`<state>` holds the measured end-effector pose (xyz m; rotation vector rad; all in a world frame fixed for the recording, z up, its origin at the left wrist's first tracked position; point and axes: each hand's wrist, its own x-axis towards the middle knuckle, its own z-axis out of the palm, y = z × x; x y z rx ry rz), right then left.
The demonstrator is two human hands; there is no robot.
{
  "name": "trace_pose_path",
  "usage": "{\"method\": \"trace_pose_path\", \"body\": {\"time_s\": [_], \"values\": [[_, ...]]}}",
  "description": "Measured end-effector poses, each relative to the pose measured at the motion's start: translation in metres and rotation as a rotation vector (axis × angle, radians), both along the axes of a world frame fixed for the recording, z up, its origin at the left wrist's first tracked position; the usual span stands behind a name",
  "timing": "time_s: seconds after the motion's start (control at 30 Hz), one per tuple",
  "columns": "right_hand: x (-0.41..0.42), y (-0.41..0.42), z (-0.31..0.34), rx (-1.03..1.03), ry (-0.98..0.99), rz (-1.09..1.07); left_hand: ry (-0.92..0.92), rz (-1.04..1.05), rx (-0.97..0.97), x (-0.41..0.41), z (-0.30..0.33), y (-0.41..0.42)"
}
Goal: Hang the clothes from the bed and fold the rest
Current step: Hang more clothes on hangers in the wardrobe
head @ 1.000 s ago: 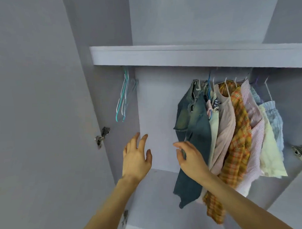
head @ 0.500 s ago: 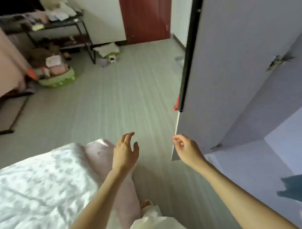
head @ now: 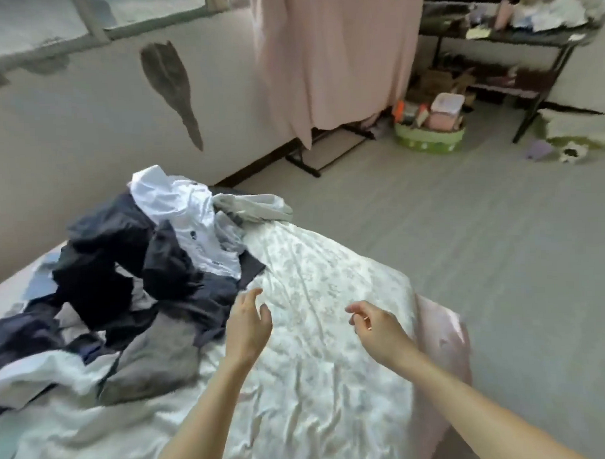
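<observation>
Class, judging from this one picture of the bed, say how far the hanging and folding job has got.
Done: nothing this view can confirm; no folded stack shows. In hand: nothing, as the left hand and right hand hover empty over the bedsheet. Left: the tangled clothes pile, dark and white garments, unsorted on the bed.

I see a bed (head: pixel 334 382) w/ a clothes pile (head: pixel 134 276) on its left part. My 2 hands, left hand (head: pixel 248 329) & right hand (head: pixel 378 326), hover above it, right of the pile. Behind: curtain (head: pixel 336 56), basket (head: pixel 430 135) on floor, table (head: pixel 514 36) far right.
</observation>
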<state>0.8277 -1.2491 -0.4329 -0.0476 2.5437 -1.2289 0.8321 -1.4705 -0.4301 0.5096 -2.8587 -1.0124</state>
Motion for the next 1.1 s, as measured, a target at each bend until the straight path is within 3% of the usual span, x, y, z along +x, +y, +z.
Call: {"method": "trace_pose_path", "body": {"time_s": [0.33, 0.73, 0.9, 0.97, 1.1], "values": [[-0.142, -0.135, -0.030, 0.077, 0.029, 0.343, -0.073, 0.235, 0.014, -0.072, -0.026, -0.103], [-0.309, -0.311, -0.214, 0.253, 0.243, 0.680, -0.104, 0.515, -0.122, -0.127, -0.185, -0.163], [-0.325, -0.360, -0.261, 0.463, 0.180, 0.697, -0.142, 0.580, -0.153, -0.124, -0.225, -0.172], [-0.319, -0.360, -0.264, 0.378, 0.230, 0.641, -0.138, 0.580, -0.135, -0.123, -0.228, -0.171], [-0.305, -0.333, -0.236, -0.090, 0.151, 0.495, -0.060, 0.599, -0.091, -0.122, -0.208, -0.165]]}}
